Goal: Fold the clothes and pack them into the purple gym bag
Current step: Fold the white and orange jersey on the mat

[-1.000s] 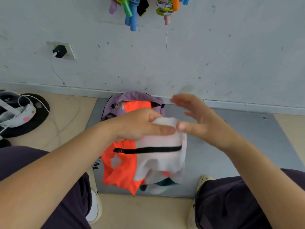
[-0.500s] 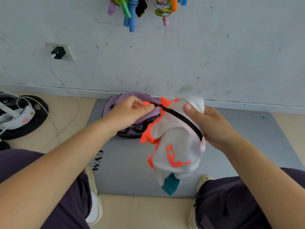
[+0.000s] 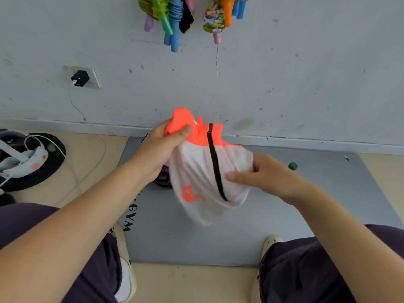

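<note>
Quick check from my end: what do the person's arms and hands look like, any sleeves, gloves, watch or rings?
Both forearms are bare right down to the frame edge: no sleeves in view. The left hand and right hand wear no gloves, and no watch, bracelet or ring shows. Nails look short and unpainted. No cables or markings on either arm.

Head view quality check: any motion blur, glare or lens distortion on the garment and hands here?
Head view: the garment's lower edge is smeared by motion; left hand and right hand stay fairly sharp. Light is soft and even, no glare. Wide-angle bending shows along the baseboard and mat edges.
</note>
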`<move>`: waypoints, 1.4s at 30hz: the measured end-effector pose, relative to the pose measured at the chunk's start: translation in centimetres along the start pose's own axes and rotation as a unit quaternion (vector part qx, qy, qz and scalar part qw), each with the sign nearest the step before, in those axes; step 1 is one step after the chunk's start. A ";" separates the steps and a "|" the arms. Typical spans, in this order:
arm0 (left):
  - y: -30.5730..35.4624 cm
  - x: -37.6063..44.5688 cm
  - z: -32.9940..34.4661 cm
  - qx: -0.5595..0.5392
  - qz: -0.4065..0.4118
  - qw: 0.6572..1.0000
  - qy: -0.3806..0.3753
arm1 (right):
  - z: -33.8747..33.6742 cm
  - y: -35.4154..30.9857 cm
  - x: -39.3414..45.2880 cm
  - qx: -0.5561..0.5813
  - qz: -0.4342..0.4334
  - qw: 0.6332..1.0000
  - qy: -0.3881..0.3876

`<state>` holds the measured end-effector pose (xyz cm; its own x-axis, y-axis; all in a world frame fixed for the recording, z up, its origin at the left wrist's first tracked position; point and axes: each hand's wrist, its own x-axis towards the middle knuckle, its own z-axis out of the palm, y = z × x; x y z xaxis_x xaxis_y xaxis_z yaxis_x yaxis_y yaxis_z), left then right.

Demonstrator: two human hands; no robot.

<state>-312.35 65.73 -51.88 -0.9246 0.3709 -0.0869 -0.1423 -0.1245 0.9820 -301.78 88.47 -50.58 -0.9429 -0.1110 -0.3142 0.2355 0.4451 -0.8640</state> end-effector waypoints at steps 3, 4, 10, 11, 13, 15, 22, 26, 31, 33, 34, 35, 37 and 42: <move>1.0 -0.8 0.3 0.035 0.033 0.999 -0.020 | 0.3 0.4 0.0 -0.167 0.053 0.984 -0.035; 1.4 -1.2 0.5 0.048 0.032 0.998 -0.033 | 0.4 0.4 0.0 -0.169 0.045 0.984 -0.017; 2.8 -3.5 1.8 0.102 0.049 0.977 -0.178 | 1.7 -1.5 -0.4 0.071 -0.158 0.981 0.091; 2.8 -3.6 1.9 0.102 0.054 0.976 -0.187 | 1.8 -1.8 -0.6 0.097 -0.166 0.978 0.085; 2.9 -3.7 2.0 0.111 0.066 0.975 -0.183 | 2.0 -2.1 -0.7 0.135 -0.156 0.976 0.068; 2.7 -3.6 1.9 0.149 0.078 0.969 -0.180 | 2.3 -2.3 -0.7 0.149 -0.132 0.978 0.053; 1.7 -3.3 1.6 0.278 0.095 0.938 -0.182 | 3.1 -2.4 -0.6 0.106 -0.121 0.984 0.080; 1.1 -3.7 2.5 0.330 0.107 0.918 -0.192 | 3.3 -2.0 -0.5 0.151 -0.102 0.981 0.071; 1.0 -3.4 2.0 0.391 0.071 0.895 -0.201 | 3.2 -1.4 -0.1 0.163 -0.084 0.980 0.074; 1.0 -3.3 1.5 0.371 0.030 0.902 -0.219 | 2.6 -1.0 0.1 0.173 -0.086 0.977 0.086; 1.0 -3.2 1.3 0.356 0.006 0.907 -0.226 | 2.3 -0.8 0.2 0.180 -0.087 0.976 0.089; 1.1 -3.1 1.0 0.347 -0.018 0.908 -0.235 | 2.0 -0.7 0.2 0.191 -0.090 0.974 0.086; 1.2 -2.9 0.5 0.351 -0.058 0.900 -0.254 | 1.6 -0.4 0.3 0.213 -0.098 0.970 0.072; 1.2 -2.1 -0.7 0.509 0.010 0.827 -0.239 | 0.7 -0.1 0.1 0.176 -0.116 0.976 0.056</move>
<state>-310.78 64.16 -50.65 -0.6437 0.7295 -0.2311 0.4671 0.6138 0.6364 -301.78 87.80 -50.77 -0.9956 -0.0652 -0.0666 0.0610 0.0850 -0.9945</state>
